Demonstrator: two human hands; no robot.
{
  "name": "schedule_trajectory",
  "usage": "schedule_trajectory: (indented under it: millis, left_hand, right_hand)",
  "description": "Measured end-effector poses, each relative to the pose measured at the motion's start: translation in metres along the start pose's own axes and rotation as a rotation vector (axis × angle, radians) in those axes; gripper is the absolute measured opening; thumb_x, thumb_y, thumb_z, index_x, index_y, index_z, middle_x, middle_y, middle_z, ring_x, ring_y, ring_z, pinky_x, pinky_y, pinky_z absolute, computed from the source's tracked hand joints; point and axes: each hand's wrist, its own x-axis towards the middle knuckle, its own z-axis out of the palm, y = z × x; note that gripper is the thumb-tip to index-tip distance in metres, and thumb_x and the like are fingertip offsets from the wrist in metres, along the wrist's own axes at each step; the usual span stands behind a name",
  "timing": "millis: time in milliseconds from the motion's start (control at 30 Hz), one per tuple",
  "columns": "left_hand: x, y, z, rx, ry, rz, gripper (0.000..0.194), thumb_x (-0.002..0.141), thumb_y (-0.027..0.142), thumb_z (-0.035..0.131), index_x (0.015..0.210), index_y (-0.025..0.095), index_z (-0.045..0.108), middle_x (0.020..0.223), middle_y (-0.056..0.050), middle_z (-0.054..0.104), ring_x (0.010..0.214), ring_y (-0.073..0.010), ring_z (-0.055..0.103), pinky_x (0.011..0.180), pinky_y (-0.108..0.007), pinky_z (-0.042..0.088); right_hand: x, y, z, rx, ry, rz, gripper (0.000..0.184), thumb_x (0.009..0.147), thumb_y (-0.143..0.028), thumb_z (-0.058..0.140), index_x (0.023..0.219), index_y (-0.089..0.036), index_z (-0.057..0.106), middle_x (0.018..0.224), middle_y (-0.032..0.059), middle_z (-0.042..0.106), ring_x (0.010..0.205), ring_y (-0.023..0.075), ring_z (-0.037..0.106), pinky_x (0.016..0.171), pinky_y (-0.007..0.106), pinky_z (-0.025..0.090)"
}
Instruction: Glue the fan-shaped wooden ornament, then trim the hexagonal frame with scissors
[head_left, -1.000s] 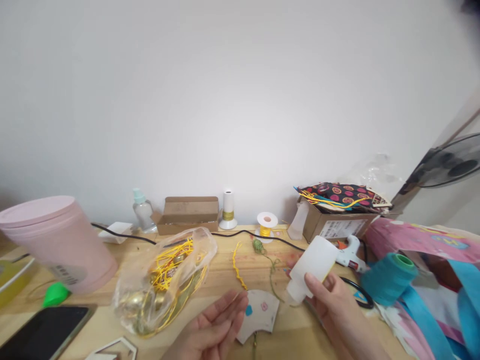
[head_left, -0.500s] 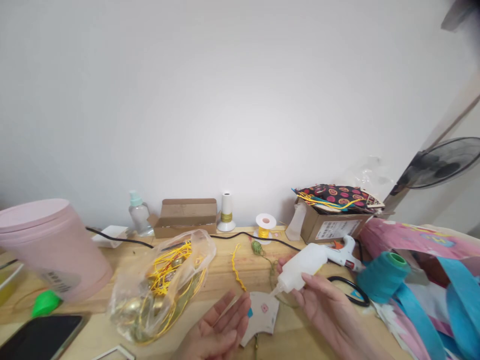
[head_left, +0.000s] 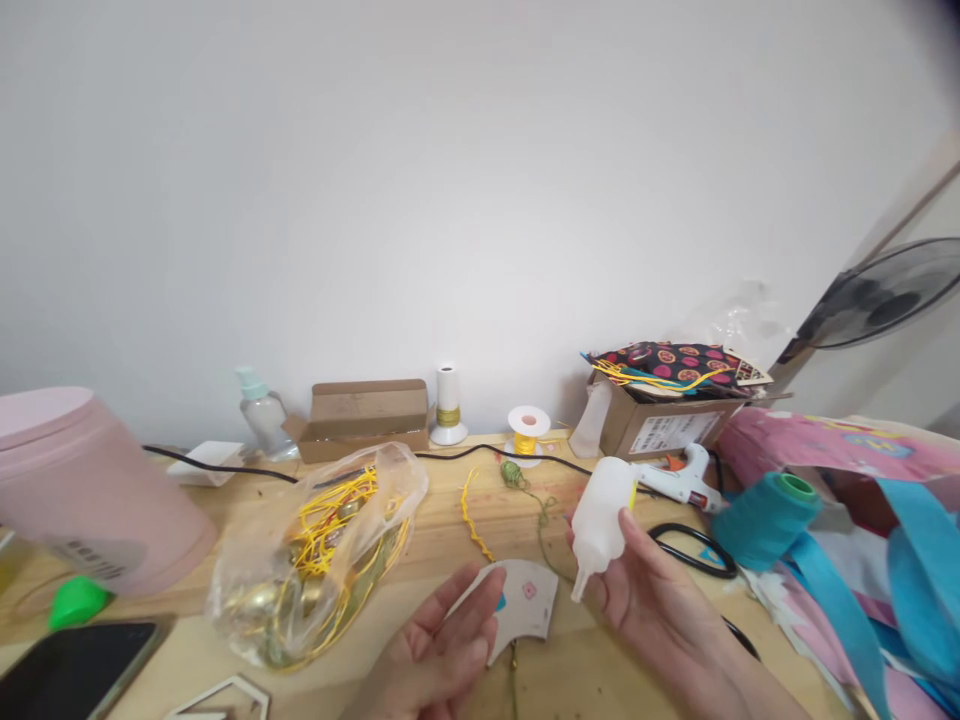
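My right hand grips a white squeeze bottle, nozzle pointing down and left, just above the wooden table. My left hand lies palm up with fingers spread, its fingertips under the edge of a curved cardboard piece that bears small pink and blue dots. The bottle's tip hovers close to the right edge of that card. A yellow cord and a green cord lie on the table behind the card.
A clear bag of yellow cord and gold bells lies left of the card. A pink tub, phone, glue gun, teal thread cone, cardboard boxes and a fan surround the spot.
The bottle has tipped more upright, nozzle swinging down to the card's right edge. My left hand has lifted the card's near edge slightly. The view has shifted a little.
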Motion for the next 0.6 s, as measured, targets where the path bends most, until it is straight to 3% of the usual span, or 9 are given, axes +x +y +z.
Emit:
schedule_trajectory:
  millis: [100,233,400,467,600]
  left_hand:
    - [0.0,-0.001,0.002,0.007,0.05,0.007,0.054,0.071,-0.016,0.046,0.121,0.003,0.035,0.082,-0.01,0.072,0.079,-0.0133,0.067,0.058,-0.012,0.054]
    - [0.0,-0.002,0.002,-0.079,0.108,-0.07,0.033,0.08,-0.007,0.043,0.109,0.008,0.047,0.067,-0.002,0.071,0.06,-0.0099,0.067,0.05,-0.01,0.053]
    - [0.005,-0.005,-0.003,-0.148,0.195,-0.115,0.017,0.083,0.001,0.042,0.08,0.009,0.056,0.061,-0.001,0.066,0.047,-0.0072,0.063,0.043,-0.011,0.051]
    - [0.009,-0.008,-0.006,-0.152,0.173,-0.111,0.02,0.084,0.003,0.041,0.077,0.008,0.058,0.059,-0.002,0.062,0.044,-0.0051,0.059,0.042,-0.011,0.049]
    - [0.019,-0.012,-0.018,-0.144,0.02,-0.098,0.028,0.086,0.007,0.037,0.073,0.007,0.061,0.055,0.001,0.05,0.041,-0.0023,0.045,0.038,-0.011,0.038]
  right_hand:
    - [0.0,0.005,-0.003,-0.025,0.005,-0.035,0.019,0.067,-0.022,0.071,0.083,-0.014,0.064,0.082,0.0057,0.072,0.072,0.0152,0.066,0.06,0.022,0.052]
    - [0.0,0.007,-0.005,-0.075,0.04,-0.103,0.02,0.067,-0.022,0.071,0.084,-0.016,0.063,0.084,0.0037,0.071,0.073,0.0136,0.066,0.062,0.021,0.052]
    - [0.004,0.004,-0.006,-0.38,0.112,-0.307,0.027,0.062,-0.027,0.075,0.082,-0.016,0.062,0.078,0.0031,0.071,0.068,0.0135,0.065,0.059,0.019,0.051]
    - [0.005,0.004,-0.007,-0.515,0.136,-0.404,0.031,0.058,-0.028,0.077,0.082,-0.017,0.061,0.078,0.0039,0.071,0.072,0.0164,0.065,0.064,0.023,0.052]
    - [0.003,0.008,-0.007,-0.714,0.167,-0.492,0.039,0.053,-0.028,0.079,0.084,-0.019,0.058,0.087,0.0066,0.07,0.081,0.0225,0.065,0.07,0.031,0.053]
